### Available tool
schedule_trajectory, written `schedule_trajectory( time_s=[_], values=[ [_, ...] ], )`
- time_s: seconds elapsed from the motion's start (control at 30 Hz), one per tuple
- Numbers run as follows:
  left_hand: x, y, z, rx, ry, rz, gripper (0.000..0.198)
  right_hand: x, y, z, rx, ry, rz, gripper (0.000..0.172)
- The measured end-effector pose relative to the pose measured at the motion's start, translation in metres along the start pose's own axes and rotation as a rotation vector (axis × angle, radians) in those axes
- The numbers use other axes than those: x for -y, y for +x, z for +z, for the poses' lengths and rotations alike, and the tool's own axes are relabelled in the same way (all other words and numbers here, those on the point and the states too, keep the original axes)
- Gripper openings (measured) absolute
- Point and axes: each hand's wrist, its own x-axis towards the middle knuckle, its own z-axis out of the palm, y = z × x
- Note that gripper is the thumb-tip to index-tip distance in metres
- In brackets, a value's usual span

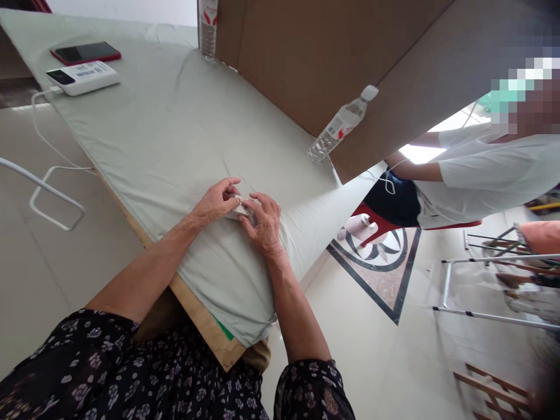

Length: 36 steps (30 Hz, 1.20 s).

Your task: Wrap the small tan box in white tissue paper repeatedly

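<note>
My left hand [217, 201] and my right hand [263, 221] meet over a small white folded piece of cloth [238, 209] on the pale grey-green table cover [175, 134]. The left fingers are curled and pinch one end of the white piece. The right fingers press down on its other end. Most of the white piece is hidden under my fingers. Both forearms reach in from the lower edge, with dark flowered sleeves.
A red phone [85, 52] and a white power bank [83, 77] with a cable lie at the far left. Two plastic water bottles [342, 123] [207, 26] stand by a brown cardboard divider [332, 64]. Another person in a white shirt [481, 175] sits beyond it.
</note>
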Motion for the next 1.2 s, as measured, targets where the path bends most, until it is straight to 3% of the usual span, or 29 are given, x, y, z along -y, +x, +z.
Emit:
schedule_trajectory(
  time_s=[0.2, 0.33, 0.4, 0.57, 0.83, 1.07, 1.2],
  values=[
    [-0.001, 0.0, 0.001, -0.025, -0.031, -0.008, 0.069, 0.0, -0.004, 0.004, -0.002, -0.007, 0.002, 0.032],
    [0.0, 0.001, 0.0, -0.122, -0.154, -0.034, 0.062, -0.008, -0.005, 0.004, -0.07, 0.199, 0.143, 0.071],
    [0.0, 0.002, 0.0, -0.163, -0.231, -0.043, 0.057, -0.013, -0.004, 0.004, -0.045, 0.302, 0.237, 0.087],
    [0.0, 0.003, 0.0, -0.179, -0.278, -0.049, 0.057, -0.016, 0.001, 0.003, 0.08, 0.4, 0.318, 0.103],
    [0.0, -0.002, -0.001, -0.037, -0.072, -0.047, 0.08, -0.015, 0.005, 0.006, 0.112, 0.317, 0.27, 0.097],
    [0.007, 0.001, -0.001, 0.059, 0.083, 0.016, 0.085, -0.011, 0.002, 0.007, 0.103, 0.174, 0.217, 0.06],
    [0.005, 0.0, 0.0, 0.045, 0.1, 0.031, 0.081, -0.015, 0.001, 0.01, 0.087, 0.16, 0.198, 0.06]
  ],
)
